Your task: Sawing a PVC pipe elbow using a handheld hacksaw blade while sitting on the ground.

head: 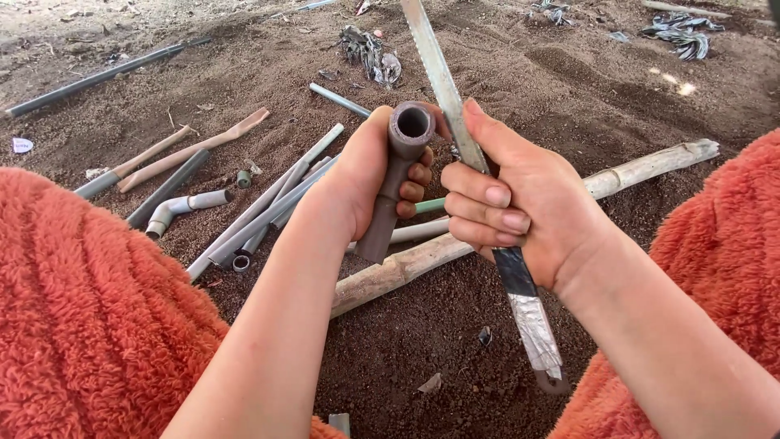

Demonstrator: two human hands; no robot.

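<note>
The left hand [370, 183] has its fingers wrapped tight around a short brown pipe [396, 175], held upright near the middle of the view with its open end up. Just beside it at three o'clock, the right hand [520, 207] has its fingers closed around a saw blade [443, 77] with a tape-wrapped handle [532, 321]; the toothed blade runs up toward twelve o'clock and touches the pipe's rim. Below both hands a bamboo pole [650, 167] lies across the soil [406, 358]. At nine o'clock grey pipes [260, 215] lie in a loose bundle, with a bent elbow pipe [183, 207] nearby. Orange fleece [89, 309] fills the lower corners.
</note>
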